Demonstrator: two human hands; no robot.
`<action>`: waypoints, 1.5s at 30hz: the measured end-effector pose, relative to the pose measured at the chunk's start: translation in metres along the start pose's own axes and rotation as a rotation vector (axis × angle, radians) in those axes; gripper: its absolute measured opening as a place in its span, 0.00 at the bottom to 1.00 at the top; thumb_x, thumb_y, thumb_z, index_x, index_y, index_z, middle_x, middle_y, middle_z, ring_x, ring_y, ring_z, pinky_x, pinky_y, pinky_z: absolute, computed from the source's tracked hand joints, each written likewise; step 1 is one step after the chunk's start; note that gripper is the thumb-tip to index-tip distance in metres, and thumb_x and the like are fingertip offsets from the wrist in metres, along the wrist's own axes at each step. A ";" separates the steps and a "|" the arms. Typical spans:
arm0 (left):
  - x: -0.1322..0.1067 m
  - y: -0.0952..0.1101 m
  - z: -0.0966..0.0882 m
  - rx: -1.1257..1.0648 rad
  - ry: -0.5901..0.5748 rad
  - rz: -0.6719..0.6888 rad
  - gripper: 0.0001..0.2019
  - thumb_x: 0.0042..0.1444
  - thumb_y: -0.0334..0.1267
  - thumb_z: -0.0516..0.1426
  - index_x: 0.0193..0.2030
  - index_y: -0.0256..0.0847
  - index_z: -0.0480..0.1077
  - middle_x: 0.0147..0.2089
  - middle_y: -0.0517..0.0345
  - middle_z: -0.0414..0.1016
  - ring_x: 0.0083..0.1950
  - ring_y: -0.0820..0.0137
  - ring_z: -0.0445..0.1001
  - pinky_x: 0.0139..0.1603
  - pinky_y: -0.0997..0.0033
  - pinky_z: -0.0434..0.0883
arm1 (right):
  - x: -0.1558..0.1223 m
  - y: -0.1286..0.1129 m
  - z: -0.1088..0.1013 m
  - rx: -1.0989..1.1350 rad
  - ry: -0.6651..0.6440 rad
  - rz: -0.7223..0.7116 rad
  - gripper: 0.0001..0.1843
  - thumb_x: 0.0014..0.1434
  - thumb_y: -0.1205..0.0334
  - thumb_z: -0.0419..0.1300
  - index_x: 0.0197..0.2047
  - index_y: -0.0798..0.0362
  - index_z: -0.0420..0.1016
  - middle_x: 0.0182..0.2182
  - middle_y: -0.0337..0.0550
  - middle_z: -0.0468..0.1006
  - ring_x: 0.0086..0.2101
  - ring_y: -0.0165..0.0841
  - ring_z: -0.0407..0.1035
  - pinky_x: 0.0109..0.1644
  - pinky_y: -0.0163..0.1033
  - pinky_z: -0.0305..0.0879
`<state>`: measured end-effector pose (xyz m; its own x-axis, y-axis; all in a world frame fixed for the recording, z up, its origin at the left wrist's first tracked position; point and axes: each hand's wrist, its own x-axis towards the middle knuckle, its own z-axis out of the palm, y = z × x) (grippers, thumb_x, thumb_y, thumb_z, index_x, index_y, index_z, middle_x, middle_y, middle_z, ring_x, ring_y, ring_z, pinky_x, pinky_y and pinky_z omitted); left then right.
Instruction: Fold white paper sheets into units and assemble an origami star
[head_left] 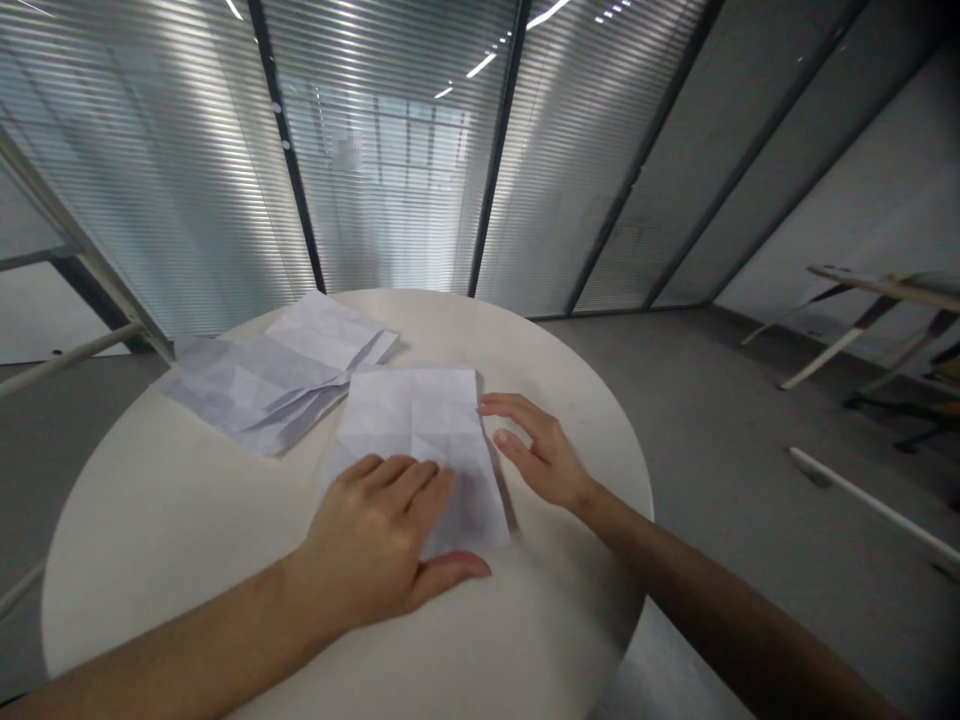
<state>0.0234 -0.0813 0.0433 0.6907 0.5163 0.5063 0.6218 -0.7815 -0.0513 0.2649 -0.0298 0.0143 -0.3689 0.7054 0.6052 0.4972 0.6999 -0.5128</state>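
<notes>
A creased white sheet of paper (pixel 420 425) lies folded on the round white table (pixel 150 520). My left hand (pixel 379 540) lies flat on the sheet's near left part, fingers stretched out and thumb along the near edge. My right hand (pixel 536 450) is at the sheet's right edge, fingers extended and touching the paper's side. Neither hand grips anything.
A pile of other creased white sheets (pixel 270 375) lies at the table's far left, partly under the folded sheet. Behind the table stand glass walls with blinds (pixel 375 150). Grey floor lies to the right, with table legs (pixel 862 330) farther off.
</notes>
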 end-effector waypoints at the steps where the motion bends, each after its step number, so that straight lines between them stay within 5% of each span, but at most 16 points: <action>1: 0.001 -0.010 0.000 -0.013 -0.035 -0.045 0.28 0.58 0.60 0.47 0.50 0.38 0.70 0.47 0.45 0.76 0.45 0.56 0.75 0.43 0.54 0.72 | 0.005 0.003 -0.002 0.015 -0.012 0.017 0.15 0.65 0.55 0.50 0.51 0.50 0.69 0.51 0.50 0.72 0.53 0.38 0.65 0.57 0.49 0.62; 4: -0.001 -0.048 0.014 -0.027 -0.217 -0.134 0.30 0.60 0.59 0.45 0.61 0.42 0.61 0.65 0.47 0.61 0.65 0.52 0.59 0.60 0.47 0.60 | 0.026 0.009 -0.001 -0.066 -0.128 0.020 0.26 0.64 0.47 0.47 0.61 0.51 0.60 0.61 0.53 0.61 0.61 0.41 0.54 0.63 0.53 0.52; 9: -0.015 -0.078 0.065 -0.076 -0.449 -0.175 0.43 0.53 0.68 0.44 0.69 0.42 0.46 0.71 0.45 0.39 0.70 0.45 0.37 0.64 0.37 0.43 | 0.055 0.012 0.049 -0.302 -0.542 -0.125 0.53 0.53 0.30 0.49 0.68 0.61 0.41 0.67 0.59 0.41 0.66 0.46 0.35 0.67 0.54 0.39; 12: -0.020 -0.076 0.078 -0.092 -0.490 -0.173 0.46 0.53 0.69 0.42 0.70 0.38 0.40 0.71 0.43 0.36 0.71 0.47 0.36 0.66 0.40 0.41 | 0.062 0.026 0.082 -0.399 -0.673 -0.131 0.55 0.54 0.29 0.45 0.68 0.66 0.41 0.67 0.63 0.41 0.66 0.48 0.35 0.67 0.52 0.36; 15: -0.021 -0.076 0.078 -0.091 -0.501 -0.153 0.46 0.53 0.68 0.42 0.70 0.38 0.39 0.71 0.43 0.36 0.71 0.48 0.36 0.66 0.42 0.41 | 0.063 0.047 0.092 -0.430 -0.699 -0.104 0.50 0.58 0.31 0.39 0.68 0.64 0.42 0.67 0.59 0.43 0.66 0.45 0.38 0.67 0.53 0.36; 29: -0.056 -0.090 0.052 -0.080 -0.485 -0.082 0.46 0.55 0.66 0.44 0.70 0.38 0.33 0.71 0.42 0.34 0.71 0.53 0.38 0.68 0.51 0.43 | 0.048 0.100 0.038 -0.510 -0.655 0.064 0.46 0.60 0.33 0.37 0.69 0.59 0.43 0.67 0.56 0.44 0.65 0.46 0.41 0.66 0.56 0.40; 36: -0.061 -0.095 0.043 -0.138 -0.499 -0.079 0.44 0.56 0.63 0.46 0.70 0.37 0.36 0.71 0.43 0.35 0.71 0.53 0.39 0.69 0.51 0.44 | 0.031 0.072 0.017 -0.288 -0.612 0.055 0.37 0.63 0.40 0.44 0.67 0.55 0.50 0.67 0.50 0.48 0.65 0.42 0.41 0.68 0.52 0.37; 39: -0.058 -0.106 0.034 -0.243 -0.504 -0.086 0.33 0.63 0.54 0.45 0.70 0.40 0.43 0.72 0.50 0.40 0.71 0.58 0.43 0.69 0.56 0.47 | 0.017 0.059 0.003 -0.022 -0.704 0.094 0.30 0.66 0.47 0.43 0.68 0.47 0.47 0.67 0.41 0.50 0.65 0.35 0.44 0.67 0.48 0.42; 41: -0.057 -0.116 0.029 -0.343 -0.489 -0.142 0.25 0.65 0.45 0.43 0.68 0.45 0.49 0.70 0.57 0.47 0.70 0.62 0.49 0.68 0.58 0.51 | 0.009 0.055 -0.004 -0.001 -0.754 0.062 0.31 0.64 0.48 0.49 0.67 0.45 0.49 0.66 0.40 0.51 0.65 0.37 0.42 0.68 0.51 0.37; 45: -0.059 -0.133 0.028 -0.543 -0.492 -0.242 0.26 0.59 0.33 0.46 0.65 0.48 0.56 0.67 0.60 0.58 0.64 0.62 0.62 0.63 0.60 0.61 | 0.000 0.053 -0.008 -0.095 -0.768 0.001 0.31 0.61 0.54 0.55 0.66 0.43 0.53 0.66 0.39 0.52 0.65 0.40 0.41 0.68 0.54 0.34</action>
<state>-0.0893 0.0018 -0.0034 0.7221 0.6918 0.0021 0.5961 -0.6237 0.5056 0.2977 0.0064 -0.0078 -0.7921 0.6103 -0.0051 0.5506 0.7110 -0.4374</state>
